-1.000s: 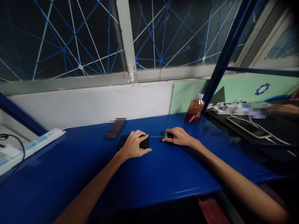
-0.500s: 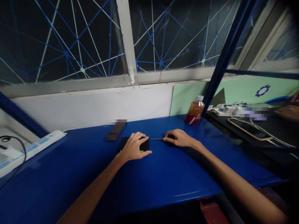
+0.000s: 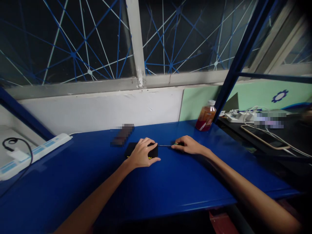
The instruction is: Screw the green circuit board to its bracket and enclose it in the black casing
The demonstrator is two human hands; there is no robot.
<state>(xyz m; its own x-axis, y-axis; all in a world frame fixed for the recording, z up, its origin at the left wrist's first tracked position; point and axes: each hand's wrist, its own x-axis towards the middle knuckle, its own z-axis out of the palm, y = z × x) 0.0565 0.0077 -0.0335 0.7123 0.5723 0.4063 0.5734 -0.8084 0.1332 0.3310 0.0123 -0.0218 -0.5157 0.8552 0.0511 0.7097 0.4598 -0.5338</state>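
A small black box (image 3: 130,150) lies on the blue table (image 3: 170,185), and my left hand (image 3: 142,153) is closed over its right part. My right hand (image 3: 186,145) grips the handle of a thin screwdriver (image 3: 165,145), whose shaft points left and reaches the box's right end. Most of the handle is hidden under my fingers. A dark blurred object (image 3: 122,134) lies just behind the box.
An orange drink bottle (image 3: 206,116) stands at the table's back right. A white power strip (image 3: 36,152) with a black cable lies at the left. On the neighbouring dark desk are another power strip (image 3: 237,115), cables and a phone (image 3: 260,136). A blue post rises behind the bottle.
Both hands stay in place on the box and the screwdriver. The camera has shifted slightly, and a person's hand at the right edge has slid out of view.
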